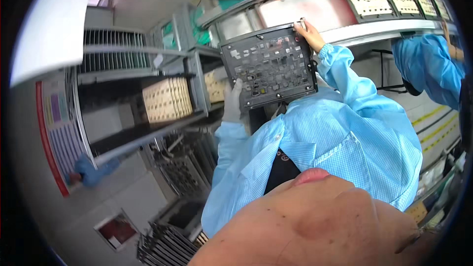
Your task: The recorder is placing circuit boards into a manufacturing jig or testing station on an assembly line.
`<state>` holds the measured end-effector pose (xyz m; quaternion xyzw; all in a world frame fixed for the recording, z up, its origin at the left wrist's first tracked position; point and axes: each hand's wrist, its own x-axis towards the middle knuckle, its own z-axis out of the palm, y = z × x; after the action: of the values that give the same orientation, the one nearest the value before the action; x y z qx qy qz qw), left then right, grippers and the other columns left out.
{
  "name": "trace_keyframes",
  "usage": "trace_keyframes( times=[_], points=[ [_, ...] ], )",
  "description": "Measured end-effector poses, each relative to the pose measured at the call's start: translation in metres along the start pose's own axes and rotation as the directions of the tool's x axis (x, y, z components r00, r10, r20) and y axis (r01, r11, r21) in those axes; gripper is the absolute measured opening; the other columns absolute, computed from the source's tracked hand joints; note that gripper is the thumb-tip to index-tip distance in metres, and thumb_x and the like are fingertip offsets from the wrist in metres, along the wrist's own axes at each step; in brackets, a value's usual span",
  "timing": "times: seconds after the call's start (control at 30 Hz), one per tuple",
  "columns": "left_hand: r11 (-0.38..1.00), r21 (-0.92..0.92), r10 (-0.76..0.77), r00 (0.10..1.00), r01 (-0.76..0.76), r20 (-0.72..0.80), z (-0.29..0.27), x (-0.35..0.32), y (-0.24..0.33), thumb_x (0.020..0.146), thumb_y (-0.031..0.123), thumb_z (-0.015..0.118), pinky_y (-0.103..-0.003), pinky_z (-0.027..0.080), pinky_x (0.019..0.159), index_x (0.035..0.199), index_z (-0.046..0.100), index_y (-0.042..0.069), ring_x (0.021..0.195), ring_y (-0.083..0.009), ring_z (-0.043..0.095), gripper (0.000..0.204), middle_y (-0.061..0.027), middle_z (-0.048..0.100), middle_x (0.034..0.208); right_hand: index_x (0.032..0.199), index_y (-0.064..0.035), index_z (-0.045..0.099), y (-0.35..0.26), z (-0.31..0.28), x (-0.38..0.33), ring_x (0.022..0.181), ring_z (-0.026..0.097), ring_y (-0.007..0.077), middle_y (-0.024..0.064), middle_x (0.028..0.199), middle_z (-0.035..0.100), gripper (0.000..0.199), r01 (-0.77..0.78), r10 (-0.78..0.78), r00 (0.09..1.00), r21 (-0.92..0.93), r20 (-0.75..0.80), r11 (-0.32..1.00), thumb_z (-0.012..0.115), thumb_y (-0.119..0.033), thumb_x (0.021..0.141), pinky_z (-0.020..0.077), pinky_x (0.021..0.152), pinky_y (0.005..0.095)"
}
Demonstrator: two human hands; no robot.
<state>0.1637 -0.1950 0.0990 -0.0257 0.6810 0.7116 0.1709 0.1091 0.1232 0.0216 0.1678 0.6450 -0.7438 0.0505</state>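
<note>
While two hands are supporting it in front of the chest, the black fixture plate (273, 64) is tilting its face of small cut-outs up toward the head camera, and its far edge is overlapping, in this view, the near rail of the conveyor (364, 32); whether the plate is touching that rail, I cannot tell. The right hand (310, 35) is gripping the far right corner, its fingers closing narrowly over the rim, and the left hand (233, 101), apparently wearing a pale glove, is holding the left edge toward the near corner, though its fingers beneath are not showing. The plate is looking rigid and flat, showing no sag between the two holds, so it is probably handling as one stiff slab, moderately heavy for its breadth and likely wanting both hands. Its dark surface is seeming smooth enough to slide a little under a gloved palm, whereas the frame itself is hardly appearing fragile; the thin webs between the cut-outs and the small fasteners along the border are likelier to be suffering from a knock. The plain border is therefore offering the best hold, with the hands spreading to opposite edges or diagonal corners, the thumbs resting on the rim, and the fingertips keeping clear of the cut-outs and fasteners.
</note>
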Motion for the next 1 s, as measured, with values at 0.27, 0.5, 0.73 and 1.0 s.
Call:
trace_keyframes(
  times=[0.27, 0.5, 0.73, 1.0],
  points=[
    [0.958, -0.026, -0.286, 0.958, 0.286, 0.005, 0.079, 0.173, -0.064, 0.091, 0.035, 0.056, -0.03, 0.047, 0.082, 0.125, 0.049, 0.002, 0.094, -0.0153, 0.057, 0.048, -0.0064, 0.058, 0.107, 0.116, -0.0057, 0.055, 0.044, -0.115, 0.114, 0.078, 0.058, 0.0084, 0.0019, 0.094, 0.064, 0.033, 0.076, -0.071, 0.996, 0.08, -0.061, 0.994, 0.06, -0.025, 0.09, 0.0469, 0.066, 0.0235],
    [0.981, 0.001, -0.192, 0.978, 0.193, -0.08, 0.089, 0.262, -0.106, 0.089, 0.034, 0.058, -0.027, 0.045, 0.081, 0.117, 0.056, -0.001, 0.09, -0.0137, 0.057, 0.045, -0.004, 0.061, 0.101, 0.142, -0.009, 0.035, 0.098, -0.129, 0.188, 0.078, 0.06, 0.0166, 0.0106, 0.096, 0.065, 0.062, 0.295, -0.339, 0.901, -0.189, -0.27, 0.936, 0.061, -0.011, 0.086, 0.048, 0.074, 0.0308],
    [0.962, 0.202, -0.139, 0.967, 0.183, -0.214, 0.093, 0.26, -0.125, 0.087, 0.034, 0.061, -0.028, 0.044, 0.082, 0.113, 0.059, -0.002, 0.09, -0.0151, 0.056, 0.044, -0.0065, 0.062, 0.101, 0.141, -0.0205, 0.037, 0.063, -0.131, 0.163, 0.061, 0.051, 0.0168, 0.0074, 0.072, 0.058, 0.059, 0.101, -0.217, 0.948, -0.425, -0.234, 0.9, 0.057, -0.011, 0.087, 0.0452, 0.065, 0.0303],
    [0.884, 0.392, -0.169, 0.957, 0.253, -0.236, 0.101, 0.258, -0.123, 0.086, 0.042, 0.058, -0.035, 0.044, 0.087, 0.116, 0.057, 0.0, 0.098, -0.0258, 0.059, 0.051, -0.0154, 0.063, 0.104, 0.141, -0.018, 0.038, 0.049, -0.128, 0.17, 0.06, 0.055, 0.0141, 0.0069, 0.073, 0.061, 0.056, 0.038, -0.188, 0.945, -0.484, -0.266, 0.874, 0.059, -0.028, 0.089, 0.045, 0.058, 0.0296]
  ],
)
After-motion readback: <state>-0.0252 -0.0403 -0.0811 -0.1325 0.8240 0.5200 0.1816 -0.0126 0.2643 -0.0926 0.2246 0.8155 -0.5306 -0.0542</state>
